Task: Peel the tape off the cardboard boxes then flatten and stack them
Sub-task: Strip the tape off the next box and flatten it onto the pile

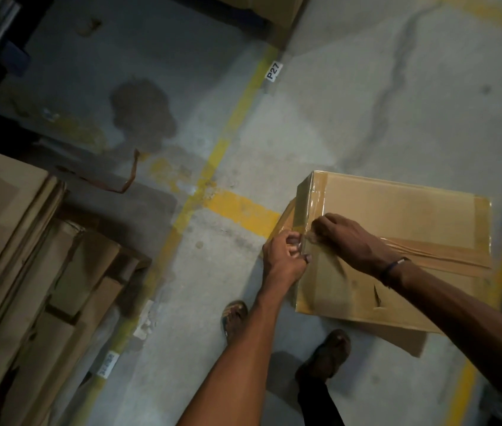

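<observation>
A brown cardboard box [397, 210] stands on the concrete floor at the right, its top taped shut. Clear tape [316, 201] runs along its near-left edge and brown tape [446, 253] crosses the top seam. My left hand [283, 259] pinches at the tape on the box's left edge, fingers curled. My right hand [348, 238] presses on the top of the box right beside it, fingertips at the same tape end. A small tear [377, 298] shows in the near part of the top.
A pile of flattened cardboard [37, 272] lies at the left. Yellow floor lines [237, 118] cross the concrete, with a P27 label [274, 71]. A loose tape strip [126, 179] lies on the floor. My sandalled feet [234, 318] stand below the box. Another box [277, 10] sits far ahead.
</observation>
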Demonstrator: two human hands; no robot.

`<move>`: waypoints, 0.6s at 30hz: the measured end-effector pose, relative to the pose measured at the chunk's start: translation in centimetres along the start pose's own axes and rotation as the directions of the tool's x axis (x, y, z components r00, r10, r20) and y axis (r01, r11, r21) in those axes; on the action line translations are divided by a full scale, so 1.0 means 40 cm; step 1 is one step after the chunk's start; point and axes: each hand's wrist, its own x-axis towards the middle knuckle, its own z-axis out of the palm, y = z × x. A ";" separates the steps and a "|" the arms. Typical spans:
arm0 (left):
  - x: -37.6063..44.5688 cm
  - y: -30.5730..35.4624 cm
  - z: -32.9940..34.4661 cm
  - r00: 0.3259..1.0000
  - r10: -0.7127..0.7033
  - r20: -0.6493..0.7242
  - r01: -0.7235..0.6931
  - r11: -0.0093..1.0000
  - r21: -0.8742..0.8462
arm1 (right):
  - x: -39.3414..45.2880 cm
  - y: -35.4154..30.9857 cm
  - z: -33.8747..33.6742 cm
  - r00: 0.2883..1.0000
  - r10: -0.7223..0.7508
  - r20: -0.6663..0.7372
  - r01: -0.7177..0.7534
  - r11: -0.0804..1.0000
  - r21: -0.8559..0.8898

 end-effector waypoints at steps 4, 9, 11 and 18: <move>-0.013 0.021 -0.002 0.995 0.097 0.001 -0.097 0.994 0.053 | -0.043 0.001 0.044 0.992 -0.023 -0.121 0.002 0.985 -0.173; -0.004 0.061 -0.013 0.965 0.245 0.092 -0.261 0.928 0.265 | -0.039 -0.032 0.075 0.937 0.072 -0.342 -0.123 0.984 -0.129; -0.001 0.068 -0.012 0.962 0.247 0.115 -0.272 0.906 0.324 | -0.030 -0.051 0.080 0.921 0.146 -0.361 -0.184 0.980 -0.075; -0.008 0.074 -0.007 0.946 0.277 0.169 -0.325 0.820 0.471 | -0.015 -0.057 0.078 0.933 0.227 -0.278 -0.231 0.973 0.017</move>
